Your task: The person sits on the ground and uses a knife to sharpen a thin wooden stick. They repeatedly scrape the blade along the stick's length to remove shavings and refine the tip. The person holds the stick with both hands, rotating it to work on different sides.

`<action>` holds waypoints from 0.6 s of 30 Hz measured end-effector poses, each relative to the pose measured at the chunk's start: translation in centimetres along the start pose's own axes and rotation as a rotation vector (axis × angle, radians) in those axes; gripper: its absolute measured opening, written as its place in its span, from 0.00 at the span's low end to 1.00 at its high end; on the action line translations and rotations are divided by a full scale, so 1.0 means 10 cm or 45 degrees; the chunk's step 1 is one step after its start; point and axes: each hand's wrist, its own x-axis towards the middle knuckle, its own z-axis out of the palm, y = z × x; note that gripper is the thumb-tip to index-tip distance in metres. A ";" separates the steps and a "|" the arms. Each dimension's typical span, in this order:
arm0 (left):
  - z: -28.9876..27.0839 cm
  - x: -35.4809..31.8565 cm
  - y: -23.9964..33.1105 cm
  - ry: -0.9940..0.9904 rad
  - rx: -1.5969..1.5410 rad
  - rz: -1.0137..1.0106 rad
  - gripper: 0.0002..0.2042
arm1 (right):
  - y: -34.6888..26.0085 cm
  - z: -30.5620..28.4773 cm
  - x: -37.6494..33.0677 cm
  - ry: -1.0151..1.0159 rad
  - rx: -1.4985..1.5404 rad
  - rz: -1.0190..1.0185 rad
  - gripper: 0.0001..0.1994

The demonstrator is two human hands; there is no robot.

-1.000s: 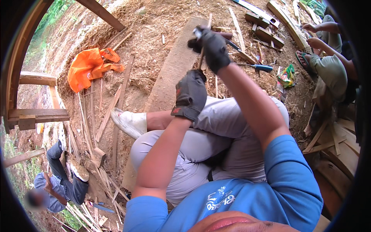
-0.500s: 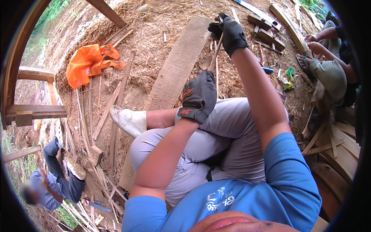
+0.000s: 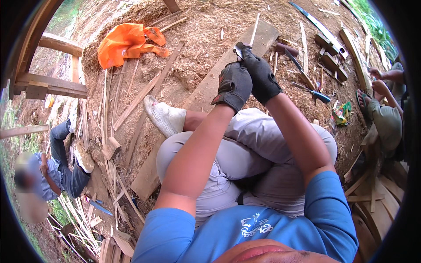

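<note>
My two hands, in black gloves, meet above a wide plank (image 3: 208, 87) on the ground. My left hand (image 3: 236, 84) is closed around the lower end of a thin wooden stick (image 3: 255, 28), which is mostly hidden by the gloves. My right hand (image 3: 260, 75) is closed at the same stick, just above and right of the left. A small shiny, pale piece (image 3: 239, 50) shows at the right fingertips; its kind is unclear. The stick's narrow pale end points away from me beyond the fingers.
Wooden hand planes (image 3: 332, 65), a saw (image 3: 318, 28) and a blue-handled tool (image 3: 319, 95) lie to the right. An orange cloth or bag (image 3: 123, 46) and loose wood strips lie left. One person (image 3: 57, 168) sits at left, another (image 3: 386, 105) at right.
My left hand has moved up along the stick to meet my right hand, which has come slightly nearer. The view has shifted, so surroundings sit differently.
</note>
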 end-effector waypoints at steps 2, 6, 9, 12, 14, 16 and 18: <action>0.07 -0.04 0.11 0.045 0.151 0.055 0.16 | 0.13 -0.08 0.14 0.061 0.198 0.194 0.26; 0.12 -0.03 0.06 0.055 0.206 0.159 0.15 | -0.22 -0.05 0.02 0.161 0.363 0.240 0.22; 0.13 -0.08 0.15 -0.014 0.261 0.163 0.15 | -0.05 -0.26 0.17 0.257 -0.288 -0.073 0.23; 0.27 -0.29 0.18 -0.081 0.258 0.263 0.18 | 0.06 -0.66 0.52 0.295 0.757 0.269 0.21; 0.27 -0.36 0.18 -0.155 0.251 0.296 0.18 | 0.17 -0.85 0.63 0.379 0.866 0.161 0.20; 0.27 -0.42 0.22 -0.203 0.250 0.236 0.18 | 0.20 -1.00 0.69 0.404 0.775 0.209 0.23; 0.25 -0.43 0.22 -0.211 0.260 0.255 0.19 | 0.23 -1.03 0.74 0.343 0.796 0.163 0.23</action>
